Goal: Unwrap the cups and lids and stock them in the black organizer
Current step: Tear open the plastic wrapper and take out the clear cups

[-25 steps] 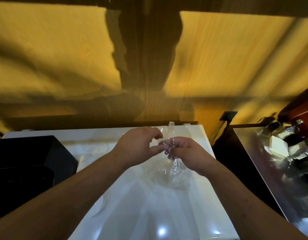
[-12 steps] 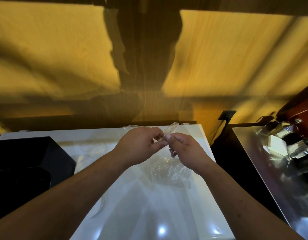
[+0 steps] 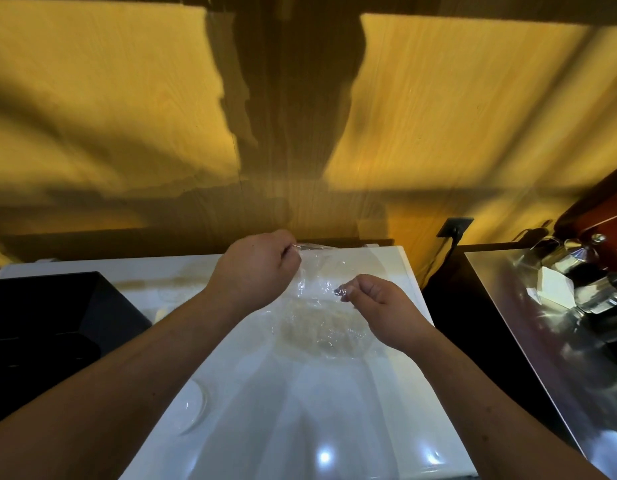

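Left hand (image 3: 255,268) and right hand (image 3: 381,308) pinch the clear plastic wrap (image 3: 315,289), so I'm mid-unwrapping, with the black organizer (image 3: 57,317) left of them still to stock.

Probably a café counter, steel pitchers (image 3: 573,268), wood-panelled wall (image 3: 456,109), white worktop (image 3: 334,410)
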`<state>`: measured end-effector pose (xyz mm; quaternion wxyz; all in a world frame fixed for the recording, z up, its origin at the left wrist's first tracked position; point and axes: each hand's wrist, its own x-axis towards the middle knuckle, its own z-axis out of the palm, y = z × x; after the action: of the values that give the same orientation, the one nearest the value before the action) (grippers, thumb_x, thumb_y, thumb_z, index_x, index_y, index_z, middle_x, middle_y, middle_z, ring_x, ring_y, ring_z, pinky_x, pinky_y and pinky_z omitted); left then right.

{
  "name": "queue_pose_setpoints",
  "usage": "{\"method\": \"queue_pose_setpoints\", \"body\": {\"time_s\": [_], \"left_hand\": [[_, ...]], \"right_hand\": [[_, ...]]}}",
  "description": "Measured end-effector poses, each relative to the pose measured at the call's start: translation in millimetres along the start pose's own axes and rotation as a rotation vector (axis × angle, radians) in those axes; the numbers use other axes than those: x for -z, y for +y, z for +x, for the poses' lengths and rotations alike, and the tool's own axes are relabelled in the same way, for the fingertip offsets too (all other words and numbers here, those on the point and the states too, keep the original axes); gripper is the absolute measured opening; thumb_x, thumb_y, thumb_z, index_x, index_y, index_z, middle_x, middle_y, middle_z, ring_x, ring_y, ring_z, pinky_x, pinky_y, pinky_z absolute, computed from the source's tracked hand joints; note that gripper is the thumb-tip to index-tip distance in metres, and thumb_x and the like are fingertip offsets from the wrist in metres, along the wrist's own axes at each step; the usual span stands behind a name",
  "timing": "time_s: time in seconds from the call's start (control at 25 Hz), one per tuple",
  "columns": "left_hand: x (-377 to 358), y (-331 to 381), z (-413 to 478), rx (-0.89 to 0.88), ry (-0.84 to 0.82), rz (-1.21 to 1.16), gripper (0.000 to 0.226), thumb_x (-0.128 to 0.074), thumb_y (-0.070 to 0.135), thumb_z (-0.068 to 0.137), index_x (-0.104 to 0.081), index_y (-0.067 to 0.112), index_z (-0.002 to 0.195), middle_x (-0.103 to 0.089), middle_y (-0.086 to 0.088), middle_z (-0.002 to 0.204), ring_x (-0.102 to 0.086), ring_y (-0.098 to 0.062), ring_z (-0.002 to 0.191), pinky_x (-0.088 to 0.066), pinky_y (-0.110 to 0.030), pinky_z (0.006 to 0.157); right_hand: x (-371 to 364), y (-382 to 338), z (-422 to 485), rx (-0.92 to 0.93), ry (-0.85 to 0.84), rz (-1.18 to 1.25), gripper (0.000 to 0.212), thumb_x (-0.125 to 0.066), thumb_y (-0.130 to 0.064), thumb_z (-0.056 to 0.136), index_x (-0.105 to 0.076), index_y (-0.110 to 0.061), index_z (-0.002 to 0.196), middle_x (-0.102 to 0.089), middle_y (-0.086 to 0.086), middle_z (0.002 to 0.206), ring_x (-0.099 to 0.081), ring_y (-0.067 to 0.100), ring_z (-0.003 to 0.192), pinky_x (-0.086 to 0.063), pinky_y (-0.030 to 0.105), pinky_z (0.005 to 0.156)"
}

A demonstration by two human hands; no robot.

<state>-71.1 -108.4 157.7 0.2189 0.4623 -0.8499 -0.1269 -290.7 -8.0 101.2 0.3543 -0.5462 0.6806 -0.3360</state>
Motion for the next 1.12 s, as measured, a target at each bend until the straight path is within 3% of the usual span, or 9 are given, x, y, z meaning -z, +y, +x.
{"method": "queue_pose_setpoints", "body": {"time_s": [0.08,0.16,0.28,0.36,0.52,0.68,0.88,1.0,1.12], "left_hand": [[-2,-4,3,0.16,0.024,-0.229,0.019,-0.055,0.04,0.093,-0.063,0.025,0.084,-0.066,0.003,0.071,-0.061,-0.015,0.065,-0.051,-0.037,0.057],[-6,-6,-7,0.181,-0.004,-0.389,0.024,-0.06,0.057,0.084,-0.06,0.036,0.096,-0.069,0.014,0.094,-0.061,-0.001,0.083,-0.051,-0.026,0.067],[-20,-13,-30,-0.064,0.08,-0.06,0.066,-0.069,0.07,0.077,-0.055,0.028,0.126,-0.061,0.007,0.128,-0.053,-0.011,0.118,-0.044,-0.028,0.095],[-27,-17,-29,-0.138,0.172,0.054,0.06,-0.076,0.056,0.083,-0.064,0.016,0.125,-0.066,-0.005,0.131,-0.056,-0.027,0.122,-0.046,-0.043,0.103],[-14,-15,-11,-0.182,0.174,-0.044,0.018,-0.067,0.029,0.097,-0.077,0.014,0.098,-0.076,-0.001,0.097,-0.067,-0.024,0.095,-0.052,-0.04,0.083],[-4,-2,-1,-0.08,0.001,-0.026,0.009,-0.061,0.028,0.1,-0.07,0.026,0.1,-0.067,0.01,0.084,-0.063,-0.015,0.079,-0.039,-0.027,0.058],[16,3,16,-0.105,-0.149,0.198,0.014,-0.058,0.026,0.101,-0.071,0.027,0.105,-0.061,0.01,0.083,-0.056,-0.014,0.075,-0.035,-0.028,0.057],[17,-2,11,-0.207,-0.005,0.17,0.015,-0.059,0.033,0.098,-0.068,0.022,0.099,-0.063,0.006,0.084,-0.06,-0.019,0.079,-0.04,-0.032,0.064],[3,-13,-6,-0.103,-0.025,0.064,0.046,-0.058,0.063,0.091,-0.064,0.025,0.116,-0.067,0.005,0.111,-0.061,-0.019,0.104,-0.051,-0.038,0.082]], "right_hand": [[-2,-2,-2,-0.009,0.011,0.109,0.024,-0.053,-0.046,0.098,-0.071,-0.038,0.083,-0.077,-0.026,0.101,-0.068,-0.008,0.097,-0.053,0.033,0.085],[-3,-9,0,-0.013,-0.007,0.226,0.026,-0.049,-0.046,0.095,-0.068,-0.042,0.077,-0.079,-0.024,0.103,-0.072,-0.004,0.098,-0.051,0.035,0.086],[-1,-14,5,-0.016,-0.032,0.33,0.028,-0.046,-0.04,0.098,-0.069,-0.034,0.084,-0.082,-0.009,0.108,-0.076,0.011,0.101,-0.052,0.043,0.096],[1,-14,6,-0.011,-0.064,0.351,0.029,-0.046,-0.037,0.099,-0.069,-0.03,0.084,-0.083,-0.004,0.106,-0.076,0.015,0.103,-0.052,0.044,0.098],[4,-8,6,-0.043,-0.055,0.352,0.032,-0.045,-0.039,0.095,-0.068,-0.017,0.091,-0.083,-0.003,0.101,-0.076,0.015,0.102,-0.051,0.044,0.101],[-16,-3,5,-0.096,0.019,0.021,0.018,-0.062,-0.058,0.082,-0.056,-0.046,0.094,-0.073,-0.018,0.09,-0.068,0.008,0.087,-0.05,0.026,0.068],[-20,11,10,-0.077,-0.002,-0.024,0.009,-0.069,-0.033,0.089,-0.075,-0.036,0.084,-0.077,-0.019,0.079,-0.069,0.003,0.077,-0.053,0.031,0.069],[-13,6,14,-0.16,0.015,0.187,0.02,-0.066,-0.052,0.077,-0.077,-0.044,0.092,-0.079,-0.015,0.089,-0.072,0.012,0.089,-0.058,0.036,0.081],[-10,0,20,-0.159,-0.008,0.362,0.031,-0.071,-0.053,0.072,-0.079,-0.036,0.096,-0.08,-0.007,0.098,-0.073,0.019,0.098,-0.059,0.038,0.091]]}}
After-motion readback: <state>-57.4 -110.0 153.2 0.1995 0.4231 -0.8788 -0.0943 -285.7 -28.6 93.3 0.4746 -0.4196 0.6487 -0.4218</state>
